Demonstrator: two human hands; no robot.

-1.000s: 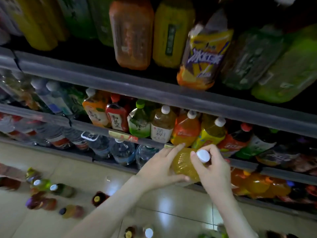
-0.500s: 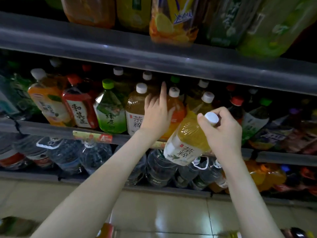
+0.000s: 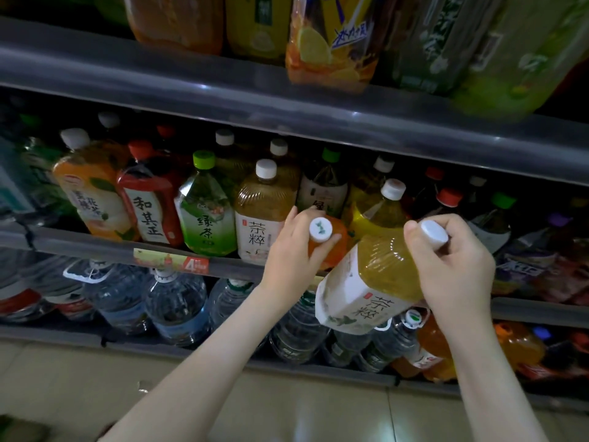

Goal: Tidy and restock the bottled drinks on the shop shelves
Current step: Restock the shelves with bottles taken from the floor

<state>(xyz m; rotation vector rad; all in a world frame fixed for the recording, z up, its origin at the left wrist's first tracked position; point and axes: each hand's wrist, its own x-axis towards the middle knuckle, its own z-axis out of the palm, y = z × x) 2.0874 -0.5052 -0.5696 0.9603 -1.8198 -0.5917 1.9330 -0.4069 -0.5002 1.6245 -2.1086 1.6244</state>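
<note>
Head view: off to the left of your left-hand grip, the middle shelf point(image 3: 95, 247) has its front row upright with labels out. There's the peach bottle point(image 3: 92, 196), the red-label bottle point(image 3: 149, 212), the green tea bottle point(image 3: 205, 215), then a shelved tea bottle point(image 3: 261, 212) just beside your knuckles, matching the one you carry. That stretch looks done to me.

Your left hand point(image 3: 293, 250) has its fingers curled round the neck of the orange bottle point(image 3: 334, 247), under the white cap at the shelf edge. I judge you're shifting it to open a slot.

Between your two grips hangs the yellow tea bottle point(image 3: 376, 282), tilted, with its base down toward the water bottles point(image 3: 175, 301) on the lower shelf. It's out in front of the rail, not yet shelved. Your right hand point(image 3: 455, 266) is clamped round its neck just below the cap.

Right of that grip the bottles are dim and blurred, so I can't tell which ones lean. Left to do: place this bottle, settle the orange one, and probably straighten that right end.
</note>
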